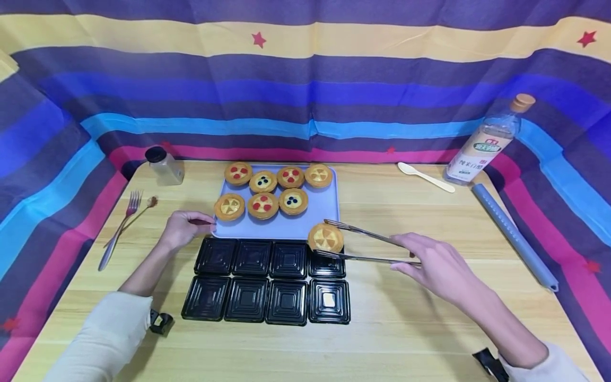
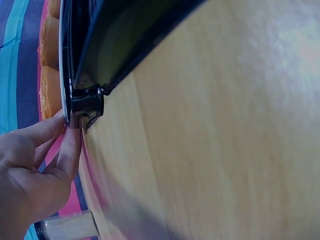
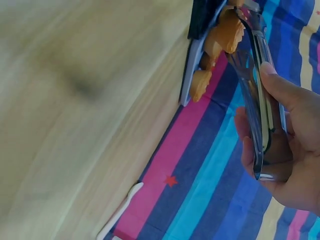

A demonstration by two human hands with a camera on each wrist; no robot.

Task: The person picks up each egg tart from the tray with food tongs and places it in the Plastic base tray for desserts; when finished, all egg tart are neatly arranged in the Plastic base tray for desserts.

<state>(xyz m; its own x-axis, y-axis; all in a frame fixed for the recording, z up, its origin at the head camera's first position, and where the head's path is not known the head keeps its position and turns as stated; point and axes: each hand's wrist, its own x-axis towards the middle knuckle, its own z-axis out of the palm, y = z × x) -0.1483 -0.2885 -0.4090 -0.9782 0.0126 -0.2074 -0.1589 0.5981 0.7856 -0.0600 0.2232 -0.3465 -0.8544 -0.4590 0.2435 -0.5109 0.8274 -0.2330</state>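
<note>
With my right hand point(image 1: 441, 265) I hold metal tongs point(image 1: 367, 259). Between their tips is a tart point(image 1: 326, 239) with a pale wedge pattern, above the back-right black square tray point(image 1: 329, 270) and by the lavender tray's front-right corner. My left hand point(image 1: 183, 231) pinches the left edge of that lavender tray point(image 1: 267, 229) near its front corner, thumb and fingers on either side in the left wrist view. Several tarts point(image 1: 263, 205) topped with red, dark or pale pieces sit on it. Several black square trays stand in two rows in front.
At the left are a fork point(image 1: 119, 228), a thin small-headed utensil point(image 1: 151, 201) and a dark-capped jar point(image 1: 167, 167). A cream spoon point(image 1: 425, 177), a vinegar bottle point(image 1: 482, 146) and a long grey-blue box point(image 1: 515, 236) lie or stand at the right. Striped cloth point(image 1: 310, 95) surrounds the table.
</note>
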